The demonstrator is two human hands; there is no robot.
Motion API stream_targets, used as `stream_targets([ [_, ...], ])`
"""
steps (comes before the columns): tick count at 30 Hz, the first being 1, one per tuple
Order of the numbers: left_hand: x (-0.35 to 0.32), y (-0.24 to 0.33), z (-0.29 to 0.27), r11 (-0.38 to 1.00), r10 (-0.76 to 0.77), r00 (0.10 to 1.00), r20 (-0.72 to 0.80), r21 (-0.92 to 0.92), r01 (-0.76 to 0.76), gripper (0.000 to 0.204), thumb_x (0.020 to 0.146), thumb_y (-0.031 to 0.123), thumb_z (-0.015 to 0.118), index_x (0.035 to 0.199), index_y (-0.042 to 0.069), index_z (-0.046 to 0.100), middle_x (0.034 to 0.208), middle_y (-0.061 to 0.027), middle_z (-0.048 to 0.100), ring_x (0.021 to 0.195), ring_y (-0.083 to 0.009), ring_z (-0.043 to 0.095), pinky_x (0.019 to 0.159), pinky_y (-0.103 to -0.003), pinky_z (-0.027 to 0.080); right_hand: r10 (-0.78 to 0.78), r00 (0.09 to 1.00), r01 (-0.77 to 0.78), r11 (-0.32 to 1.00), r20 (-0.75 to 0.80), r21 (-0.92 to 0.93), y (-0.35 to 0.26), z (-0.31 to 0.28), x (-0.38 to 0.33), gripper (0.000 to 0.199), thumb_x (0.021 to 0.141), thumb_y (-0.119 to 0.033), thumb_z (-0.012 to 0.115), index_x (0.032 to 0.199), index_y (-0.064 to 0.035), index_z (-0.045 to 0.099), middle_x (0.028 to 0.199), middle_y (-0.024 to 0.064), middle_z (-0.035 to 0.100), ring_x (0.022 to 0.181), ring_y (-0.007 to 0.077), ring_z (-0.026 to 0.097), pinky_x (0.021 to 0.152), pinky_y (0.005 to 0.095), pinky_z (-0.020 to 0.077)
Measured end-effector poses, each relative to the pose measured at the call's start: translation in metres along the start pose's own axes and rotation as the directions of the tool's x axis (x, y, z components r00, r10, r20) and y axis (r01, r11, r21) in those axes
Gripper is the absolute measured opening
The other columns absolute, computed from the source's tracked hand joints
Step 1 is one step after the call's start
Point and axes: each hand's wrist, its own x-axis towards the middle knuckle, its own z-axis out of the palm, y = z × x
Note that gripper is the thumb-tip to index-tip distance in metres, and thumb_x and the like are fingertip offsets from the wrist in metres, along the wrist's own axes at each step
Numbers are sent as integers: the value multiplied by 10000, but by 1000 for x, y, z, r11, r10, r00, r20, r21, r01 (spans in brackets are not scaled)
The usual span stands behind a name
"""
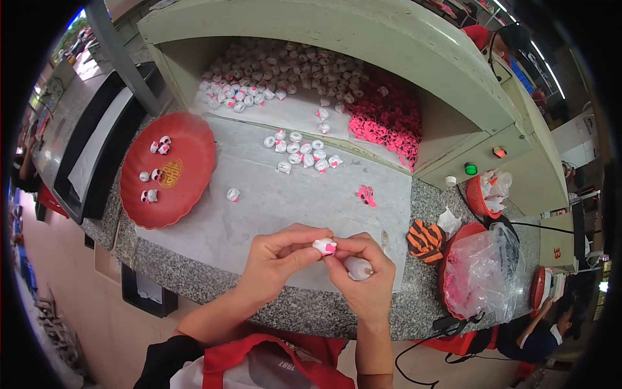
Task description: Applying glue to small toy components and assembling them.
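Note:
Over the near edge of the work surface, my left hand (275,254) pinches a small white figure piece (322,246) with a pink patch. My right hand (366,259) meets it from the other side, fingertips on the same piece. Tucked in my right palm is a small white squeeze bottle (358,268) with a brownish tip. Beyond my hands lies a loose group of white pieces (306,148), some with pink bits. One single white piece (233,194) is nearer the left. A few pink cut-out parts (366,195) lie to the right.
A red scalloped plate (201,188) at left bears several finished-looking pieces. Under a pale green hood (324,26) are heaps of white pieces (278,68) and pink parts (385,120). At right are an orange-black striped cloth (426,242), a plastic bag (483,266) and a red basket (476,196).

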Motion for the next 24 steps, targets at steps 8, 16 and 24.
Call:
stream_targets([
  [8,0,3,3,953,-197,975,-100,-253,166,247,822,12,529,1065,-26,517,966,-111,566,844,-194,589,746,-304,508,-146,989,146,987,7,-67,4,3,-1,269,677,107,609,924,6,570,920,99,554,678,92,540,607,188,423],
  [16,-5,10,-4,969,105,985,136,206,-132,264,772,-84,553,1015,-30,465,904,-102,554,843,-186,596,700,-290,521,-121,991,110,976,51,187,14,-4,-1,256,690,86,626,917,15,533,930,150,568,647,120,557,540,199,442],
  [24,-11,14,-11,991,17,998,59,132,-25,214,775,-39,584,967,-24,491,855,-107,608,800,-140,605,692,-255,508,166,977,-201,927,132,316,10,8,1,177,726,-40,656,861,7,552,813,114,595,606,114,543,487,207,432],
])
